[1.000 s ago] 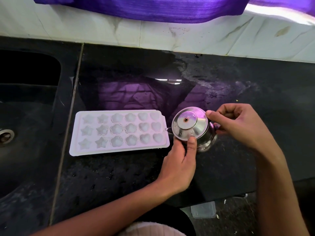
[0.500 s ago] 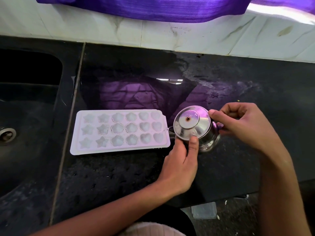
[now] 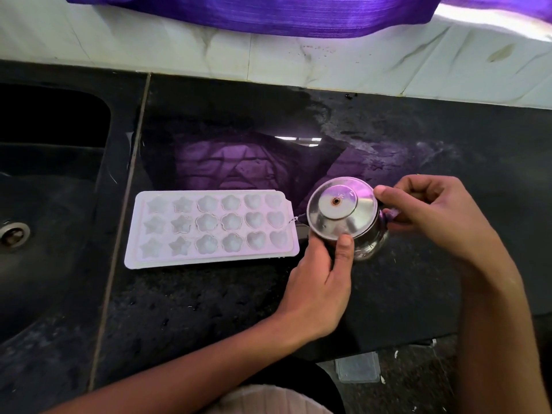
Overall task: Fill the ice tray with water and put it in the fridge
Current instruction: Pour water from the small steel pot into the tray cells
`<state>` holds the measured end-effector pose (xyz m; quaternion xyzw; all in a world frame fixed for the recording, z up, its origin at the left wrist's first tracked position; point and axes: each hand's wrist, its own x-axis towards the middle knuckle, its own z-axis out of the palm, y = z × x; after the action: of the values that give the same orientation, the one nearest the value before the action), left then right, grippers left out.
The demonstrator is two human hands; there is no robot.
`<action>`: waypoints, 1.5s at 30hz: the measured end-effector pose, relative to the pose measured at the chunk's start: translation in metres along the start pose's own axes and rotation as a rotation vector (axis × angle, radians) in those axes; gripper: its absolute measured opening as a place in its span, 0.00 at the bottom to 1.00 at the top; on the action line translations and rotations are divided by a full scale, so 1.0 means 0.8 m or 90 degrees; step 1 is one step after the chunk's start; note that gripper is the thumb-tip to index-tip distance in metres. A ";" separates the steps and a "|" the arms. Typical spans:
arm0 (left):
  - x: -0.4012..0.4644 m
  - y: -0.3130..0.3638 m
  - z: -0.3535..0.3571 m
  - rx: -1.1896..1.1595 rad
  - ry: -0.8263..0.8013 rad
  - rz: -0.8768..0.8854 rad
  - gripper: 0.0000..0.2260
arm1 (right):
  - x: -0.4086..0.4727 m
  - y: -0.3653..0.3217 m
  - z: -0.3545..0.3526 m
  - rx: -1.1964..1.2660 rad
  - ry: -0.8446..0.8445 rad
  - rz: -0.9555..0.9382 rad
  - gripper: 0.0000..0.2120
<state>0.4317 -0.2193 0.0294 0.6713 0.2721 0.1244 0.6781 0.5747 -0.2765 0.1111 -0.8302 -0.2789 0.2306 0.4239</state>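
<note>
A pale pink ice tray (image 3: 131,258) with star, flower and heart moulds lies flat on the black countertop (image 3: 209,309). Just right of it a small steel kettle (image 3: 340,210) with a lid is tipped toward the tray, and a thin stream of water runs from its spout onto the tray's right edge. My right hand (image 3: 433,216) grips the kettle's handle, thumb on the lid rim. My left hand (image 3: 319,282) steadies the kettle's near side, thumb pressed on the lid.
A dark sink (image 3: 44,222) with a metal drain (image 3: 12,236) lies left of the tray. White marble wall tiles (image 3: 298,64) and a purple curtain (image 3: 254,13) run along the back. A small clear plastic box (image 3: 357,369) lies on the floor below the counter edge.
Both hands and the kettle stay almost where they were; the kettle remains tilted with water trickling from the spout. The tray has not moved.
</note>
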 end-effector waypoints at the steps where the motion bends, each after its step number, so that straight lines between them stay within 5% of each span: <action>1: 0.001 0.001 0.000 -0.002 0.003 0.016 0.27 | 0.001 0.001 0.000 0.020 0.003 0.002 0.13; 12: 0.021 0.020 -0.033 -0.003 0.052 0.049 0.20 | 0.016 -0.011 0.016 0.159 0.041 0.032 0.16; 31: 0.049 -0.003 -0.068 -0.066 0.024 -0.041 0.21 | 0.044 -0.041 0.046 -0.040 -0.038 -0.031 0.16; 45: 0.050 0.000 -0.073 -0.054 0.006 -0.049 0.20 | 0.045 -0.041 0.043 -0.020 -0.059 -0.042 0.21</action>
<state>0.4332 -0.1483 0.0241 0.6305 0.2955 0.1131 0.7088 0.5710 -0.2175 0.1149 -0.8157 -0.3286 0.2503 0.4050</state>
